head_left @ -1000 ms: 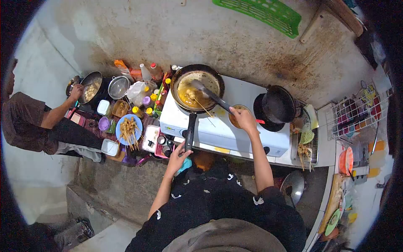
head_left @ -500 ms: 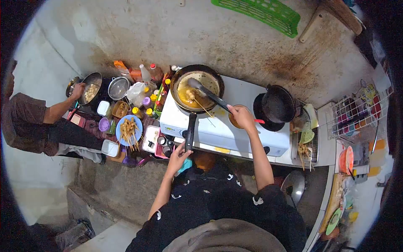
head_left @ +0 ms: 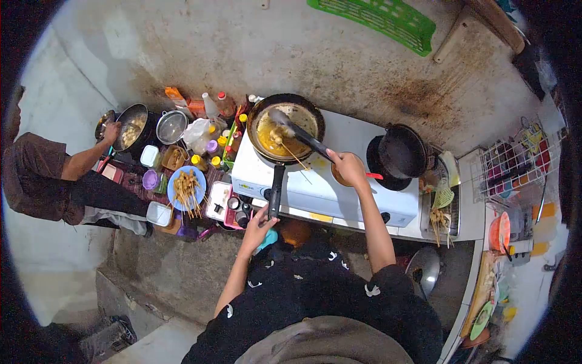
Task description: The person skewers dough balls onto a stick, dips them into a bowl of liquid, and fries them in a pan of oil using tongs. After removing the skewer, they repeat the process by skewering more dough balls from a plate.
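Spatula (head_left: 301, 136) head has slid further left across the frying pan (head_left: 285, 126) since a second ago, right hand (head_left: 347, 168) fingers wrapped on it, left hand (head_left: 257, 229) seemingly gripping the pan handle (head_left: 274, 192)—stirring underway.

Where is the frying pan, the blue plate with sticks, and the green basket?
frying pan (head_left: 306, 118): head view, on its dark rim.
blue plate (head_left: 174, 178): head view, on its bare left edge.
green basket (head_left: 388, 21): head view, on its mesh.
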`<act>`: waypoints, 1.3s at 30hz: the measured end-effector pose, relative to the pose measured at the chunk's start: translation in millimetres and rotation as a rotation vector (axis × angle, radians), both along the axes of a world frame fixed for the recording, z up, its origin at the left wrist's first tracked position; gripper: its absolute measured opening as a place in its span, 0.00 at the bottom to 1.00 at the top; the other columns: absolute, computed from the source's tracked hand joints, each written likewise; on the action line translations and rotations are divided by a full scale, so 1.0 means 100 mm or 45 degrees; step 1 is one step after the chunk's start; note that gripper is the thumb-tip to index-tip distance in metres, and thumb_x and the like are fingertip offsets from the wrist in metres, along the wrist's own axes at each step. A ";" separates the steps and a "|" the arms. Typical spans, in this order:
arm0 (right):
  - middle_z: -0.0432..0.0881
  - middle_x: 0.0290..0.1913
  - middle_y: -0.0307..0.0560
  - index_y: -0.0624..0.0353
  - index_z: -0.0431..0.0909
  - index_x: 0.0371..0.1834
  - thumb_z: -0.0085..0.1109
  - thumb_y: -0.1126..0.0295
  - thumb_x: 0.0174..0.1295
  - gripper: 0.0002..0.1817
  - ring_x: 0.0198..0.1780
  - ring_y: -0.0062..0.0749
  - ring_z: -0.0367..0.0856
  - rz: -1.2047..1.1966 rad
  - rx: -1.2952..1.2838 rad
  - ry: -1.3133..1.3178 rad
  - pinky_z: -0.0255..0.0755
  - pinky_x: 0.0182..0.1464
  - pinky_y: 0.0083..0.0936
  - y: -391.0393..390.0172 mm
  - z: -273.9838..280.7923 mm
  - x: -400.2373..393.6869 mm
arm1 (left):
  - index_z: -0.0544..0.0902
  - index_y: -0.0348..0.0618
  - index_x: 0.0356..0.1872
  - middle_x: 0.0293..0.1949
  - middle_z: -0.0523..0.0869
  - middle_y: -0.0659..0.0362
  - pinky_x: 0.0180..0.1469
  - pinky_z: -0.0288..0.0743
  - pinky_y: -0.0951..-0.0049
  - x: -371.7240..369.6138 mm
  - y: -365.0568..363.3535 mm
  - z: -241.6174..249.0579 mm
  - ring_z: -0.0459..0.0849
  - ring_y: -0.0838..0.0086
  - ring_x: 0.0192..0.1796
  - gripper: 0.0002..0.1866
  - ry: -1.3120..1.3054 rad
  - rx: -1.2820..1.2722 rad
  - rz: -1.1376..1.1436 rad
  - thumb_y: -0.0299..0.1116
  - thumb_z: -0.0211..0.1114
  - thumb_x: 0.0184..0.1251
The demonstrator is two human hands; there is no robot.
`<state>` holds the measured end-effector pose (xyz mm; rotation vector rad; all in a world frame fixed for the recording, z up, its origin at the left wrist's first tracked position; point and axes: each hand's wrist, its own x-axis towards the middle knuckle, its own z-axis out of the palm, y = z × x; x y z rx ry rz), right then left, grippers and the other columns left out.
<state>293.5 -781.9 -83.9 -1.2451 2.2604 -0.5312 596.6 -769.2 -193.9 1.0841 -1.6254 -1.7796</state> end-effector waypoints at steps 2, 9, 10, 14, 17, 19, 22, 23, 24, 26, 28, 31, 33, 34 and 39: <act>0.79 0.33 0.65 0.60 0.81 0.37 0.41 0.39 0.58 0.32 0.40 0.55 0.78 -0.049 -0.004 -0.055 0.68 0.45 0.40 -0.01 0.06 0.02 | 0.59 0.34 0.63 0.41 0.81 0.55 0.48 0.69 0.78 -0.01 0.00 0.04 0.80 0.77 0.42 0.30 0.024 0.031 0.008 0.30 0.60 0.61; 0.79 0.32 0.64 0.61 0.81 0.36 0.43 0.41 0.59 0.31 0.38 0.55 0.78 -0.084 0.003 -0.083 0.68 0.44 0.38 -0.01 -0.10 -0.05 | 0.59 0.36 0.63 0.39 0.82 0.56 0.47 0.69 0.78 0.01 -0.01 -0.03 0.80 0.77 0.42 0.30 0.001 0.008 -0.007 0.29 0.60 0.61; 0.79 0.32 0.64 0.61 0.81 0.36 0.43 0.41 0.59 0.31 0.38 0.55 0.78 -0.083 0.006 -0.084 0.68 0.44 0.38 0.02 -0.09 -0.05 | 0.59 0.36 0.63 0.39 0.82 0.56 0.47 0.69 0.78 0.01 0.00 -0.01 0.80 0.77 0.42 0.30 0.000 0.011 -0.006 0.29 0.60 0.61; 0.79 0.32 0.64 0.61 0.81 0.37 0.43 0.41 0.59 0.31 0.38 0.55 0.78 -0.041 -0.037 -0.052 0.68 0.43 0.39 0.09 -0.11 -0.07 | 0.59 0.36 0.63 0.39 0.82 0.55 0.46 0.69 0.79 0.01 0.00 0.04 0.80 0.78 0.41 0.31 -0.022 0.024 -0.003 0.29 0.60 0.61; 0.79 0.32 0.63 0.59 0.81 0.38 0.44 0.40 0.58 0.31 0.38 0.54 0.78 -0.069 -0.086 -0.002 0.69 0.43 0.40 0.13 -0.11 -0.07 | 0.59 0.35 0.64 0.39 0.82 0.56 0.46 0.69 0.80 0.00 -0.01 0.01 0.80 0.78 0.41 0.31 -0.017 0.013 -0.001 0.29 0.61 0.61; 0.80 0.32 0.62 0.58 0.81 0.38 0.44 0.40 0.57 0.31 0.38 0.53 0.78 -0.098 -0.156 0.104 0.69 0.42 0.41 0.20 -0.10 -0.02 | 0.59 0.35 0.64 0.38 0.82 0.57 0.46 0.69 0.80 0.01 0.01 0.01 0.79 0.78 0.40 0.31 -0.009 0.029 0.001 0.30 0.61 0.60; 0.81 0.31 0.58 0.54 0.81 0.41 0.47 0.40 0.56 0.29 0.36 0.50 0.79 -0.002 -0.181 0.259 0.71 0.38 0.40 0.27 -0.03 0.07 | 0.60 0.35 0.63 0.40 0.80 0.56 0.46 0.69 0.78 0.00 -0.02 -0.01 0.78 0.77 0.41 0.31 -0.088 0.022 -0.010 0.30 0.61 0.60; 0.81 0.30 0.55 0.53 0.80 0.42 0.49 0.41 0.54 0.28 0.34 0.48 0.80 -0.020 -0.226 0.362 0.71 0.36 0.39 0.30 -0.03 0.11 | 0.63 0.35 0.60 0.40 0.78 0.56 0.47 0.69 0.77 -0.01 -0.01 -0.08 0.77 0.75 0.41 0.29 -0.091 -0.102 0.100 0.30 0.62 0.59; 0.81 0.30 0.52 0.52 0.80 0.43 0.52 0.42 0.53 0.27 0.32 0.47 0.80 -0.041 -0.267 0.463 0.72 0.34 0.38 0.32 -0.04 0.15 | 0.66 0.34 0.57 0.41 0.76 0.56 0.48 0.68 0.76 -0.01 0.00 -0.15 0.77 0.73 0.42 0.27 -0.093 -0.226 0.208 0.31 0.63 0.58; 0.81 0.29 0.51 0.53 0.79 0.44 0.54 0.43 0.52 0.26 0.30 0.46 0.80 -0.029 -0.364 0.537 0.72 0.32 0.38 0.36 -0.09 0.17 | 0.69 0.35 0.52 0.42 0.74 0.55 0.48 0.68 0.74 -0.02 -0.02 -0.05 0.76 0.71 0.42 0.23 -0.110 -0.406 0.290 0.30 0.64 0.56; 0.81 0.29 0.50 0.53 0.76 0.46 0.57 0.45 0.50 0.27 0.30 0.45 0.80 0.002 -0.506 0.668 0.72 0.32 0.37 0.40 -0.17 0.18 | 0.75 0.35 0.38 0.41 0.75 0.53 0.49 0.67 0.71 -0.06 -0.04 0.25 0.75 0.68 0.43 0.14 -0.195 -0.711 0.403 0.28 0.67 0.52; 0.81 0.32 0.53 0.56 0.75 0.48 0.57 0.45 0.51 0.29 0.33 0.45 0.80 -0.063 -0.576 0.611 0.72 0.35 0.36 0.50 -0.25 0.17 | 0.80 0.35 0.23 0.28 0.81 0.56 0.43 0.70 0.74 -0.14 -0.04 0.61 0.79 0.72 0.35 0.06 -0.141 -0.509 0.291 0.25 0.68 0.48; 0.80 0.35 0.55 0.58 0.73 0.50 0.57 0.45 0.50 0.32 0.37 0.47 0.80 -0.170 -0.455 0.455 0.72 0.38 0.37 0.61 -0.06 0.13 | 0.83 0.36 0.22 0.25 0.83 0.57 0.39 0.71 0.77 -0.23 -0.03 0.73 0.80 0.74 0.31 0.03 -0.093 -0.509 0.109 0.23 0.69 0.46; 0.80 0.36 0.56 0.60 0.72 0.50 0.58 0.44 0.50 0.32 0.37 0.48 0.79 -0.279 -0.417 0.349 0.72 0.39 0.37 0.67 0.03 0.06 | 0.84 0.37 0.24 0.26 0.84 0.57 0.38 0.71 0.78 -0.28 -0.01 0.75 0.81 0.75 0.32 0.02 -0.069 -0.548 0.006 0.23 0.67 0.47; 0.79 0.39 0.63 0.65 0.69 0.53 0.58 0.45 0.51 0.35 0.42 0.55 0.77 -0.695 -0.586 0.355 0.70 0.44 0.39 1.12 0.24 -0.42 | 0.83 0.35 0.27 0.28 0.84 0.55 0.39 0.72 0.76 -0.58 0.17 0.85 0.82 0.71 0.34 0.04 0.014 -0.426 -0.363 0.25 0.63 0.53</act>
